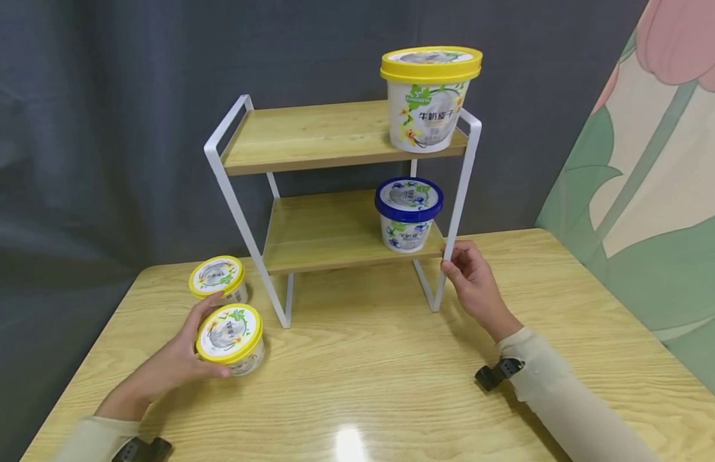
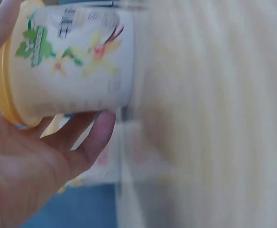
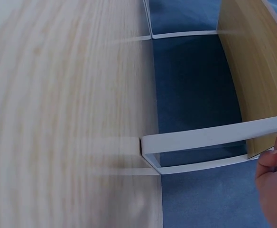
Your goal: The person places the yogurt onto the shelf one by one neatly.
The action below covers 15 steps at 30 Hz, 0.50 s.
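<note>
My left hand [image 1: 178,353] is curled round a white tub with a yellow lid [image 1: 230,333], near the table's left side. In the left wrist view the thumb and fingers span that tub [image 2: 77,61], with flowers printed on its wall. Just behind it, another yellow-lidded tub [image 1: 217,277] stands on the table, partly hidden by the held one. At the right, my right hand [image 1: 475,282] grips the white metal leg of a two-tier shelf [image 1: 334,253] at the lower board's height. The right wrist view shows the fingertips [image 3: 269,159] against that frame.
A large yellow-lidded tub [image 1: 429,106] stands at the right end of the upper board [image 1: 311,135]. On the lower board sits a blue-lidded tub [image 1: 408,215]. A dark curtain [image 1: 311,45] hangs behind the wooden table [image 1: 357,378], and a flower-patterned panel [image 1: 669,192] is at right.
</note>
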Tool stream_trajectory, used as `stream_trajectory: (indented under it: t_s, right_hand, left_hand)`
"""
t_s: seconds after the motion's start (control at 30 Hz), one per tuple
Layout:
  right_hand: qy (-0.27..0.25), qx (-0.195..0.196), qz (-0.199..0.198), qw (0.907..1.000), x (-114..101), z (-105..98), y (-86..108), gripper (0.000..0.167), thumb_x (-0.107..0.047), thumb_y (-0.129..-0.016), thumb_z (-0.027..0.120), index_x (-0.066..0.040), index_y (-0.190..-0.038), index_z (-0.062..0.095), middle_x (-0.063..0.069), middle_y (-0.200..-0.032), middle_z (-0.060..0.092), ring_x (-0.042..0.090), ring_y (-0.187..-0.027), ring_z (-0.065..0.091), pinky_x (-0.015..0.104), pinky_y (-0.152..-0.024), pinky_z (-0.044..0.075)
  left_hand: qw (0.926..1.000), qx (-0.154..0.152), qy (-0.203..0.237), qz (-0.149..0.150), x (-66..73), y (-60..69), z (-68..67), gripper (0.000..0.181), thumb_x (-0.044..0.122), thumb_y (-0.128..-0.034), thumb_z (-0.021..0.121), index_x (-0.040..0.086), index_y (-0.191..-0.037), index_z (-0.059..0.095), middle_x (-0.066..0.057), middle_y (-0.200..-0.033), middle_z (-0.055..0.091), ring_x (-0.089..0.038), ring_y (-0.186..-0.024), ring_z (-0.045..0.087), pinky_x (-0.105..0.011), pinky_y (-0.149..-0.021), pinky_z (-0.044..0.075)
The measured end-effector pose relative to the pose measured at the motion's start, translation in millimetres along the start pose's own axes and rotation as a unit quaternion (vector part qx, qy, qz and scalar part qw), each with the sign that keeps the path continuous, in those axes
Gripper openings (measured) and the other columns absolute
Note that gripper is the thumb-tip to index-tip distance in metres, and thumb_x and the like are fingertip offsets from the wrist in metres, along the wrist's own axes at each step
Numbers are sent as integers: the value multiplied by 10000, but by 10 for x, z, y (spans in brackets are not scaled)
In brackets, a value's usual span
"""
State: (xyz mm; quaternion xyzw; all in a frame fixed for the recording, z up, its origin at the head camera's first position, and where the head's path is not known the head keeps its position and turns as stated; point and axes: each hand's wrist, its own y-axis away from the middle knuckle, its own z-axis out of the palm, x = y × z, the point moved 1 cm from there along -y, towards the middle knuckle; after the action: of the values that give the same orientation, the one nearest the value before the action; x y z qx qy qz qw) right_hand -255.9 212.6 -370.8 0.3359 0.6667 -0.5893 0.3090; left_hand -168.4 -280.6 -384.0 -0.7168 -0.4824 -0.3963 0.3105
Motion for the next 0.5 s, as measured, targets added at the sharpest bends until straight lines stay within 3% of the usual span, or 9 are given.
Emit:
stream_trajectory:
  t_s: [0.3,0.4,0.5]
  right_hand:
    - [51,-36,0,10000,-19,-10,7,198,65,-983,513,157,-1145,445,-83,-933,584,18,-858,553,127,-768,482]
    - [28,-48,-20,10000,-8,-14,7,198,61,-984,514,154,-1143,442,-91,-946,588,21,-867,556,127,-778,485]
    - [8,-62,-27,10000,1,-7,3,193,67,-982,515,151,-1139,440,-107,-949,594,21,-867,558,128,-779,486]
  left_hand:
    - [9946,199,936,-411,-47,-68,163,1136,48,-739,857,184,-1567,91,-107,-1583,215,55,-1285,371,-69,-971,349]
    - [9931,212,958,-647,-7,-71,195,1140,68,-742,860,182,-1571,86,-141,-1584,239,-156,-1410,338,-313,-1174,303]
    - [9910,197,1017,-852,19,-65,226,1148,88,-760,849,193,-1575,47,-169,-1596,229,-379,-1476,222,-640,-1187,139]
